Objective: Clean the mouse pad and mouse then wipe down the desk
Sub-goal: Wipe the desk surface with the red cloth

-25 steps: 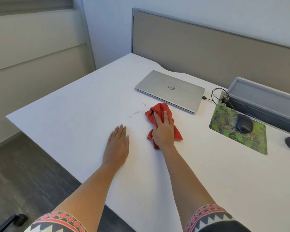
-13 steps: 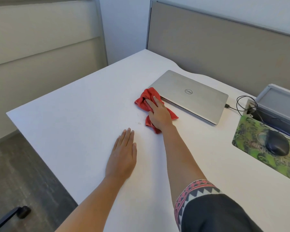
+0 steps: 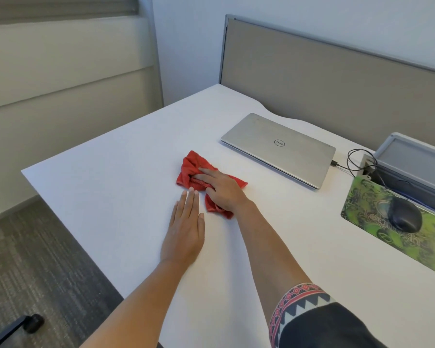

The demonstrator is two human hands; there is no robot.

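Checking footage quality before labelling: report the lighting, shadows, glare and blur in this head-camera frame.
Head view: soft, even light; only faint shadows under the left hand and right hand on the desk; no harsh glare on the laptop; mouse pad near the right edge looks slightly smeared; the wide-angle lens leaves the partition leaning.

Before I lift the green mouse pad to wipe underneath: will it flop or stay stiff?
Probably floppy: the mouse pad looks thin and lies flat. The mouse resting on it would likely slide off if it tilts.
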